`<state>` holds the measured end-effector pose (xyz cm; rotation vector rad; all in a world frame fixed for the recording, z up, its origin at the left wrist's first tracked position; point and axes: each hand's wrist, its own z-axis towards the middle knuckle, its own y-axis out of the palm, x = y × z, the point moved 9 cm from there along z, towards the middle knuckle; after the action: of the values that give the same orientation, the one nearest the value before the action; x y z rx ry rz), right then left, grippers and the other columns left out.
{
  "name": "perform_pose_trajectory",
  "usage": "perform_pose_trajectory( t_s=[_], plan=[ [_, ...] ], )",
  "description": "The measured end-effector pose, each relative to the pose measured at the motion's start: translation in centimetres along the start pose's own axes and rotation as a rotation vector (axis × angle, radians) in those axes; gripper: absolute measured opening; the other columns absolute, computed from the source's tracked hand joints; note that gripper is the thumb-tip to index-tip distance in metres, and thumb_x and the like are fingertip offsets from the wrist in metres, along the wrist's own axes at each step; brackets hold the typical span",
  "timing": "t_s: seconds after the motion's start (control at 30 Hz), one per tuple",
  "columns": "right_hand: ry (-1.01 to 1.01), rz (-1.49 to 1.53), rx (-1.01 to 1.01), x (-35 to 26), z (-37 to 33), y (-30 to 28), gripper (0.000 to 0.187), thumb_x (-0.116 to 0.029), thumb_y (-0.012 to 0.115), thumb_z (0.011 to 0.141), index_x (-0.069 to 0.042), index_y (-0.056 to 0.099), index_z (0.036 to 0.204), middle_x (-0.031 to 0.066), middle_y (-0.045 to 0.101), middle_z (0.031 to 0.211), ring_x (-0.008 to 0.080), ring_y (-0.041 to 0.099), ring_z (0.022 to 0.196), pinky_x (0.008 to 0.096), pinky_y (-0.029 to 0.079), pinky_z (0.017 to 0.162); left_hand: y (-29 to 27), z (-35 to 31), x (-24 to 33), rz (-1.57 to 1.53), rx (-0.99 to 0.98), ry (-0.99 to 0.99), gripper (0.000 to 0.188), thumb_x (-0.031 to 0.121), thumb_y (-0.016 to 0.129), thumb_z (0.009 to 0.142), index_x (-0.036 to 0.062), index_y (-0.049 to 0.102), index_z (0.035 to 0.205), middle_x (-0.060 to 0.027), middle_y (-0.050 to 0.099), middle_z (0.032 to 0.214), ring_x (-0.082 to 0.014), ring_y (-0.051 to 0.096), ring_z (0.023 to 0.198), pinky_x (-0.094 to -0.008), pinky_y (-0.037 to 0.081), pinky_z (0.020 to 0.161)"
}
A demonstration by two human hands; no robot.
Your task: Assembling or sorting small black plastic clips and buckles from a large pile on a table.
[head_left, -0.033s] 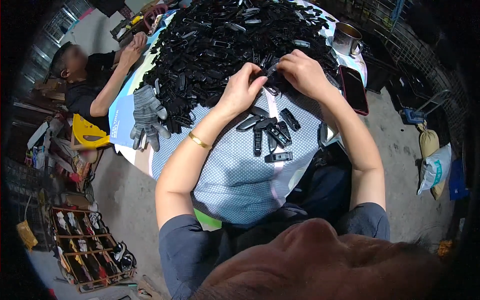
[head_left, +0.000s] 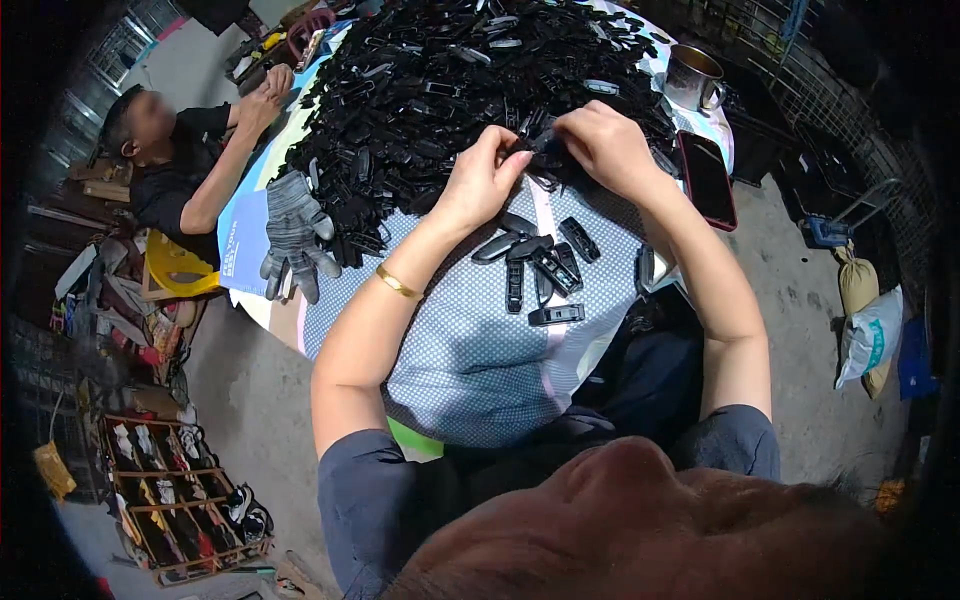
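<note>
Both of my hands meet at the near edge of a big heap of small black plastic parts [head_left: 420, 130]. My left hand [head_left: 482, 182] is closed, thumb and fingers pinching a small black plastic part [head_left: 541, 143]. The fingers of my right hand [head_left: 608, 148] are bent in at that part's other side; their tips are partly hidden among the dark pieces. On the dotted cloth [head_left: 450, 330], nearer to me, lies a small loose group of elongated black plastic parts [head_left: 555, 270], some overlapping.
A grey glove [head_left: 296, 235] lies at the table's left beside a blue printed sheet [head_left: 243, 240]. To the right are a phone [head_left: 707, 180] and a metal mug [head_left: 694, 78]. Another person [head_left: 165, 170] sits at the left with hands together over the table edge.
My right hand's fingers have shifted slightly left and down around the dark part. My left hand stays almost in place, and the loose group on the cloth is unchanged.
</note>
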<state>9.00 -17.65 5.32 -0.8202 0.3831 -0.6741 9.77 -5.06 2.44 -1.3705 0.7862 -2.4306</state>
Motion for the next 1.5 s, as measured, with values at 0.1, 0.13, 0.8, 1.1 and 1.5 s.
perform_pose_trajectory(
  t_s=[0.1, 0.13, 0.8, 1.1, 1.5],
  plan=[
    [0.132, 0.074, 0.154, 0.9, -0.2, -0.7, 0.024, -0.001, 0.053, 0.079, -0.006, 0.056, 0.102, 0.0135, 0.059, 0.084, 0.0303, 0.058, 0.072, 0.0371, 0.049, 0.063, 0.8, -0.4, -0.8, -0.27, -0.054, -0.191, 0.021, 0.012, 0.056, 0.086, -0.0013, 0.047, 0.1, -0.007, 0.059, 0.075, -0.0101, 0.059, 0.062, -0.0231, 0.046, 0.055],
    [0.119, 0.108, 0.236, 0.3, -0.1, -1.4, 0.027, -0.001, 0.053, 0.079, -0.006, 0.055, 0.105, 0.0133, 0.059, 0.082, 0.0306, 0.058, 0.072, 0.0368, 0.048, 0.062, 0.8, -0.4, -0.3, -0.355, -0.061, -0.188, 0.019, 0.012, 0.055, 0.086, -0.0007, 0.049, 0.099, -0.0055, 0.058, 0.075, -0.0096, 0.058, 0.06, -0.0214, 0.045, 0.054],
    [0.192, 0.531, 0.193, -1.7, -0.2, -1.6, 0.029, -0.005, 0.062, 0.079, -0.001, 0.06, 0.107, 0.0099, 0.06, 0.091, 0.0126, 0.059, 0.075, 0.0218, 0.047, 0.061, -0.9, -0.2, -0.8, -0.814, -0.02, -0.294, 0.032, 0.0, 0.061, 0.078, -0.0038, 0.056, 0.11, -0.008, 0.062, 0.09, -0.014, 0.062, 0.08, -0.0226, 0.05, 0.074],
    [0.163, 0.469, 0.163, -2.1, -0.4, -1.6, 0.027, -0.006, 0.067, 0.075, 0.0, 0.063, 0.1, 0.0088, 0.062, 0.088, 0.0126, 0.061, 0.07, 0.021, 0.048, 0.058, -1.0, -0.3, -0.3, -0.611, 0.03, -0.205, 0.028, 0.003, 0.063, 0.079, -0.0004, 0.062, 0.106, -0.0078, 0.062, 0.099, -0.0107, 0.058, 0.088, -0.0217, 0.046, 0.078],
    [0.457, 0.716, -0.031, -0.5, -0.6, 1.6, 0.028, -0.021, 0.069, 0.077, 0.0, 0.06, 0.093, 0.0062, 0.063, 0.083, 0.0089, 0.057, 0.069, 0.0233, 0.048, 0.06, -1.5, -0.5, 1.2, -0.652, 0.106, -0.083, 0.024, 0.007, 0.057, 0.084, -0.0015, 0.061, 0.107, -0.0083, 0.064, 0.099, -0.0129, 0.059, 0.089, -0.0243, 0.046, 0.081]
  ],
)
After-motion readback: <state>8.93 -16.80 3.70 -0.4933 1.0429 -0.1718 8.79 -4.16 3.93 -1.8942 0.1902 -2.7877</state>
